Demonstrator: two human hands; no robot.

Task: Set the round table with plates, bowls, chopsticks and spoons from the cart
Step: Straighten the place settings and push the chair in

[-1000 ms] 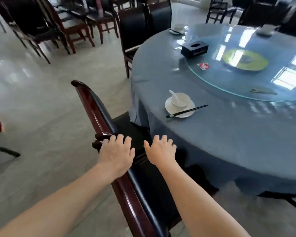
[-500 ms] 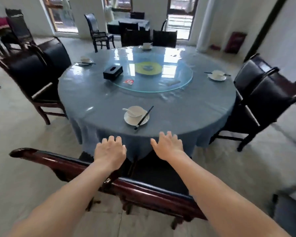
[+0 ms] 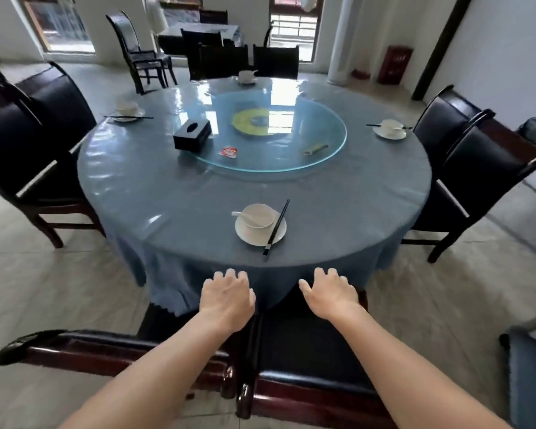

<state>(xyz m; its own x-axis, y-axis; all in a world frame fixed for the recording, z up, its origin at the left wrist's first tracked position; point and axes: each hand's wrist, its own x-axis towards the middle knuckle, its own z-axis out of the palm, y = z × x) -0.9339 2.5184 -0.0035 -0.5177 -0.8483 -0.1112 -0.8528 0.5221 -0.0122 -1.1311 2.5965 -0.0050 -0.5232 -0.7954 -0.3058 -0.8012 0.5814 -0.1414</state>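
Note:
The round table [image 3: 174, 193] wears a blue cloth. Near its front edge a white plate [image 3: 250, 237] carries a white bowl [image 3: 262, 214] with a spoon [image 3: 240, 214], and black chopsticks [image 3: 276, 226] lie across the plate's right side. Similar place settings sit at the left [image 3: 126, 111], the far side [image 3: 247, 77] and the right [image 3: 390, 129]. My left hand [image 3: 226, 297] and my right hand [image 3: 330, 292] hover empty, fingers loosely spread, below the table's front edge and above two dark chairs [image 3: 307, 339]. The cart is out of view.
A glass turntable [image 3: 319, 150] covers the table's middle, with a black tissue box [image 3: 192, 136], a red packet [image 3: 228, 151] and a small roll [image 3: 314, 149] on it. Dark chairs stand at the left [image 3: 34, 140], right [image 3: 477, 162] and far side [image 3: 220, 61]. Tiled floor surrounds the table.
My view has swung from the table's left side to face it squarely. Both hands have spread apart and stay empty over the chairs.

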